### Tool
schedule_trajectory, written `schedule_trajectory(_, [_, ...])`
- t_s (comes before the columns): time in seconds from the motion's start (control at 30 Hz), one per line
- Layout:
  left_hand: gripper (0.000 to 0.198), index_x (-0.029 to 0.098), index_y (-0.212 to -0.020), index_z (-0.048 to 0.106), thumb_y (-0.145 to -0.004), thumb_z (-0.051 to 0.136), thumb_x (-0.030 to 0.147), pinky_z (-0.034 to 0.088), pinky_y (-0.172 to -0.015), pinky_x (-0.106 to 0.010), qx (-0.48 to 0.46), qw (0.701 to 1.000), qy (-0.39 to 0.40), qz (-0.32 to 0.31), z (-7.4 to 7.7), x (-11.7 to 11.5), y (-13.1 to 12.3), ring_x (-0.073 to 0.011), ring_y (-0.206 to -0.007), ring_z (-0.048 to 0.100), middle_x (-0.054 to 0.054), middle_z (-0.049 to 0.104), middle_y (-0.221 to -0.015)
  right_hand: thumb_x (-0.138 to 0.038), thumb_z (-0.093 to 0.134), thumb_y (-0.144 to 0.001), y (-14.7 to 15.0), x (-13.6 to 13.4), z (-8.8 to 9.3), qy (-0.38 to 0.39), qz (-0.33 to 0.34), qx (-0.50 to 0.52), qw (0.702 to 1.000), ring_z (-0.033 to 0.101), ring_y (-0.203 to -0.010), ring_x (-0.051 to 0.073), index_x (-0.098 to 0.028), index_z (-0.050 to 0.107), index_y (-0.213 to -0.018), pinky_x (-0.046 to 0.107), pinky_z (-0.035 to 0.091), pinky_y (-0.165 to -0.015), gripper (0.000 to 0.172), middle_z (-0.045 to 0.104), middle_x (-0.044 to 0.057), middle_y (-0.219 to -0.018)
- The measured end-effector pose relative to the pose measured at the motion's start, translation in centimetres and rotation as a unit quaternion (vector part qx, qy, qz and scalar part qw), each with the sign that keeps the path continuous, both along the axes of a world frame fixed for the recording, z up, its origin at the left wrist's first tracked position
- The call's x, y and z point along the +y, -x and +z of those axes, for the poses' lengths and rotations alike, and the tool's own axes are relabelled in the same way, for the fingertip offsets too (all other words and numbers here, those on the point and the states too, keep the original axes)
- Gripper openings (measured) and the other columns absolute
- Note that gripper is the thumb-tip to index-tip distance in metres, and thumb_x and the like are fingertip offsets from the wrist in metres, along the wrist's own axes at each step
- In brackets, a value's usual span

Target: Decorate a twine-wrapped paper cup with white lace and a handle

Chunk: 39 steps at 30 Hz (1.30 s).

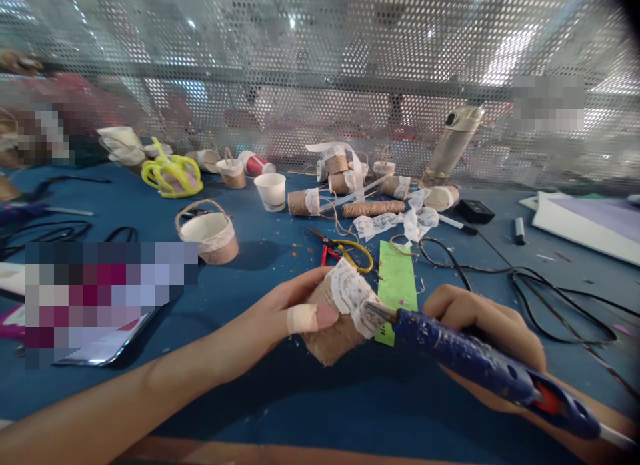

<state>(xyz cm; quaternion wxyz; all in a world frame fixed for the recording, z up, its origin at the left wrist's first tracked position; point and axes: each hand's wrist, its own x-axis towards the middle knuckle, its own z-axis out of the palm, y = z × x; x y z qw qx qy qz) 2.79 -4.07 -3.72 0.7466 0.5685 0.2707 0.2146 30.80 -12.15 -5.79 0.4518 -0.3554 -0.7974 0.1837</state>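
My left hand (pixel 295 301) is closed around a small burlap-covered cup (pixel 327 338), its bandaged thumb lying across the near side. White lace trim (pixel 349 288) runs around the cup's rim, and the cup is tilted on its side. My right hand (pixel 493 338) grips a blue hot glue gun (pixel 465 355), its fingers wrapped behind the body. The metal nozzle (pixel 381 311) meets the lace at the rim; whether glue is coming out cannot be seen. Beyond the cup lie yellow-and-red-handled scissors (pixel 356 251) and a green paper strip (pixel 397 278).
A lace-trimmed cup with a twine handle (pixel 215 241), a plain white cup (pixel 271 193), a twine spool (pixel 373 209) and several burlap cups stand or lie farther back. Black cable (pixel 560 318) loops at right. A phone (pixel 125 331) is at left. Perforated metal mesh (pixel 300 71) borders the back.
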Motion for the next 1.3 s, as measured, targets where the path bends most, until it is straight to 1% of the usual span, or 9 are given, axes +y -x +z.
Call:
schedule_trajectory(0.1, [0.055, 0.025, -0.135, 0.063, -0.086, 0.075, 0.047, 0.042, -0.110, -0.039, -0.024, 0.999, 0.026, -0.020, 0.0, 0.0, 0.1, -0.0320, -0.133, 0.054, -0.006, 0.066, -0.138, -0.017, 0.061, -0.091, 0.4, -0.2, 0.0, 0.019, -0.012, 0.039, 0.999, 0.057, -0.064, 0.015, -0.024, 0.051, -0.081, 0.027, 0.044, -0.057, 0.016, 0.059, 0.001, -0.076])
schedule_trajectory(0.17, [0.049, 0.026, -0.132, 0.064, -0.089, 0.074, 0.046, 0.046, -0.105, -0.034, -0.041, 0.998, 0.045, -0.013, 0.1, 0.0, 0.0, -0.0291, -0.131, 0.056, -0.004, 0.068, -0.134, -0.025, 0.063, -0.092, 0.4, -0.2, 0.0, 0.022, -0.007, 0.058, 0.998, 0.056, -0.061, 0.015, -0.024, 0.051, -0.079, 0.027, 0.044, -0.056, 0.018, 0.059, 0.001, -0.073])
schedule_trajectory(0.3, [0.039, 0.025, -0.125, 0.067, -0.092, 0.071, 0.046, 0.049, -0.094, -0.028, -0.029, 0.998, 0.054, 0.016, 0.3, 0.1, -0.4, -0.0238, -0.119, 0.063, -0.003, 0.071, -0.125, -0.025, 0.062, -0.094, 0.1, 0.1, 0.2, 0.022, 0.016, 0.010, 1.000, 0.057, -0.060, 0.014, -0.024, 0.051, -0.079, 0.026, 0.042, -0.053, 0.019, 0.058, 0.001, -0.071])
schedule_trajectory(0.47, [0.038, 0.025, -0.121, 0.068, -0.092, 0.070, 0.050, 0.049, -0.093, -0.029, -0.004, 0.998, 0.038, 0.041, 0.3, 0.3, -0.4, -0.0240, -0.115, 0.064, -0.003, 0.071, -0.122, -0.024, 0.059, -0.094, -0.2, 0.6, 0.3, 0.008, 0.039, -0.053, 0.998, 0.057, -0.061, 0.013, -0.024, 0.047, -0.081, 0.024, 0.042, -0.054, 0.018, 0.057, 0.000, -0.073])
schedule_trajectory(0.6, [0.042, 0.025, -0.120, 0.069, -0.090, 0.070, 0.054, 0.047, -0.092, -0.030, 0.027, 0.999, -0.033, 0.028, 0.2, 0.2, -0.1, -0.0250, -0.115, 0.063, -0.003, 0.071, -0.122, -0.017, 0.061, -0.088, -0.3, 0.6, 0.1, 0.019, 0.016, -0.041, 0.999, 0.057, -0.063, 0.013, -0.024, 0.047, -0.082, 0.025, 0.042, -0.057, 0.017, 0.057, 0.000, -0.076])
schedule_trajectory(0.8, [0.043, 0.026, -0.124, 0.068, -0.091, 0.070, 0.054, 0.048, -0.093, -0.031, 0.037, 0.998, -0.041, 0.014, 0.4, 0.3, -0.2, -0.0270, -0.118, 0.063, -0.003, 0.072, -0.124, -0.011, 0.059, -0.085, -0.5, 0.5, 0.1, 0.016, 0.017, -0.044, 0.999, 0.056, -0.063, 0.013, -0.024, 0.047, -0.082, 0.025, 0.042, -0.057, 0.018, 0.056, 0.000, -0.074])
schedule_trajectory(0.93, [0.044, 0.024, -0.125, 0.068, -0.093, 0.067, 0.054, 0.048, -0.095, -0.033, 0.053, 0.997, -0.056, 0.021, 0.6, 0.6, -0.3, -0.0286, -0.120, 0.063, -0.004, 0.072, -0.126, -0.016, 0.060, -0.088, -0.5, 0.6, 0.2, 0.016, 0.038, -0.050, 0.998, 0.055, -0.061, 0.012, -0.024, 0.045, -0.081, 0.025, 0.041, -0.056, 0.019, 0.055, -0.001, -0.072])
schedule_trajectory(1.17, [0.038, 0.024, -0.120, 0.071, -0.093, 0.067, 0.050, 0.046, -0.099, -0.035, 0.074, 0.994, -0.078, 0.019, 0.8, 0.4, -0.2, -0.0305, -0.121, 0.062, -0.004, 0.072, -0.125, -0.016, 0.058, -0.086, -0.6, 0.7, 0.2, 0.019, 0.011, -0.042, 0.999, 0.054, -0.062, 0.014, -0.025, 0.046, -0.080, 0.026, 0.041, -0.054, 0.016, 0.054, 0.000, -0.073])
schedule_trajectory(1.3, [0.041, 0.024, -0.122, 0.068, -0.092, 0.068, 0.052, 0.046, -0.099, -0.036, 0.081, 0.994, -0.073, 0.030, 0.8, 0.4, -0.2, -0.0311, -0.122, 0.061, -0.004, 0.071, -0.128, -0.025, 0.058, -0.092, -0.6, 0.8, 0.3, 0.020, 0.022, -0.040, 0.999, 0.053, -0.058, 0.015, -0.025, 0.046, -0.078, 0.027, 0.041, -0.053, 0.018, 0.054, 0.000, -0.070])
